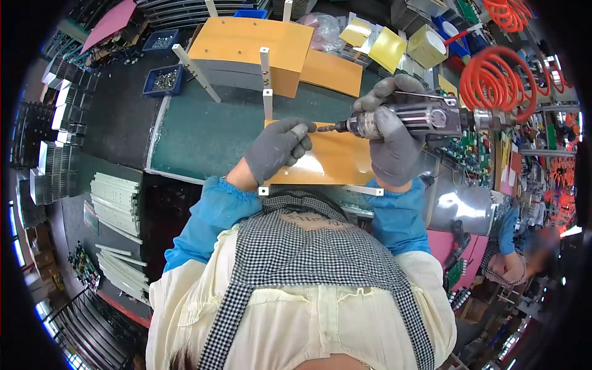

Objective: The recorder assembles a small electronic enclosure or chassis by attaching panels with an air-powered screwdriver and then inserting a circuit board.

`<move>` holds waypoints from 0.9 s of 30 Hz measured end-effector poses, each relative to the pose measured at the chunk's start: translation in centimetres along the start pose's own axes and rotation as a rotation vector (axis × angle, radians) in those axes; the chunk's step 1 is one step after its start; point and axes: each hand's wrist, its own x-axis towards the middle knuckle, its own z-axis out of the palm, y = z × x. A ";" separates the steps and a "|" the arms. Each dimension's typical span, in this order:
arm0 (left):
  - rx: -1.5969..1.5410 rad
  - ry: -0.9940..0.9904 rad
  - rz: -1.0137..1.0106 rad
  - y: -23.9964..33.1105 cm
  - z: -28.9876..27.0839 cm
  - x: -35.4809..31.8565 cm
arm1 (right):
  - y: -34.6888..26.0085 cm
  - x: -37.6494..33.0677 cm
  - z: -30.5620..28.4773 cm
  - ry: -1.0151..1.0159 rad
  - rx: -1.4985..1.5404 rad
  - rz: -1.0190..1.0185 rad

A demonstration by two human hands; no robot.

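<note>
In a grey glove, my right hand (394, 145) is wrapped round a silver air screwdriver (413, 120) held level, its bit (330, 128) pointing left. My left hand (279, 148), gloved the same, is closed with fingertips at the end of the bit; whatever it pinches there is too small to make out. Beneath both hands lies an orange-yellow panel (336, 161) on the green work surface. White bars stick out from it, one bar (364, 190) at its near edge and an upright post (267, 105) at its far left corner.
Beyond stands a stack of orange panels (246, 43) with white posts. Blue bins (163, 80) of small metal parts sit at the far left, white strips (116, 203) nearer. A red coiled hose (493, 77) hangs at right. Another person (509, 262) works at the lower right.
</note>
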 end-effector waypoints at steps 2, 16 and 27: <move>0.012 0.000 -0.009 -0.1 0.0 0.0 | 0.0 -0.3 -0.1 0.026 -0.079 0.062; -0.283 0.018 0.131 -2.6 -0.8 0.2 | 1.0 -0.2 1.3 -0.097 -0.277 0.166; -0.427 0.018 0.214 -3.6 -1.0 -0.1 | 1.7 0.4 2.1 -0.176 -0.277 0.167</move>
